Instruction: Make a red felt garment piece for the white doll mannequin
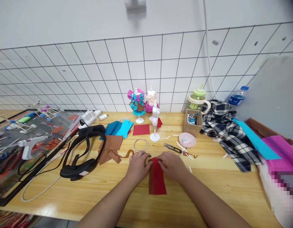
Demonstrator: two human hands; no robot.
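A strip of dark red crepe paper [157, 181] lies on the wooden table in front of me, its long side pointing towards me. My left hand [139, 167] pinches its far left corner between thumb and fingers. At the far right corner, my right hand [170, 165] grips the same strip with bent fingers. Just beyond my hands are a metal ring [140, 144] and a pair of thread snips [173, 148]. A bare white mini dress form [155, 122] stands upright behind them, with a second red piece [141, 129] lying flat to its left.
Two decorated dress forms [137, 106] stand near the tiled wall. Brown paper pieces [112, 147], blue paper [120, 127] and a black headset strap [83, 158] lie left. Right are a pink dish [187, 140], a cardboard box [192, 123] and a plaid cloth [228, 133]. A glue gun [29, 146] lies far left.
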